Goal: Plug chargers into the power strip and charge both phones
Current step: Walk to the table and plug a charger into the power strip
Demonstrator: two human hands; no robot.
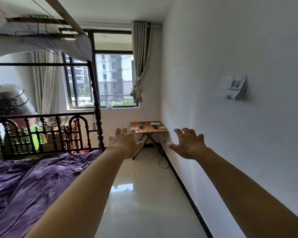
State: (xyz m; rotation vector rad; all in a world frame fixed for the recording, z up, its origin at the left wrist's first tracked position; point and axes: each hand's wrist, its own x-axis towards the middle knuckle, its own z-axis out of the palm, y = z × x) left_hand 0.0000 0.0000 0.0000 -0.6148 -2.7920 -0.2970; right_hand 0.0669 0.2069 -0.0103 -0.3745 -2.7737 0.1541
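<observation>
1. Both arms stretch forward into the room. The left hand (pixel 126 145) is spread, fingers apart, palm down, grasping nothing.
2. The right hand (pixel 189 145) is likewise splayed and empty, near the white wall at 3 o'clock.
3. A small wooden folding table (pixel 144 133) stands in the far corner at 12 o'clock, under the window (pixel 113 79), well apart from both hands.
4. On the table lie a white power strip (pixel 155 123) at its back edge, a phone (pixel 141 127) to the left, a dark phone (pixel 155 126) to the right, and white charger cables (pixel 149 129) between them; whether anything is plugged in is too small to tell.
5. A bed with a purple blanket (pixel 33 177) fills 9 o'clock.
</observation>
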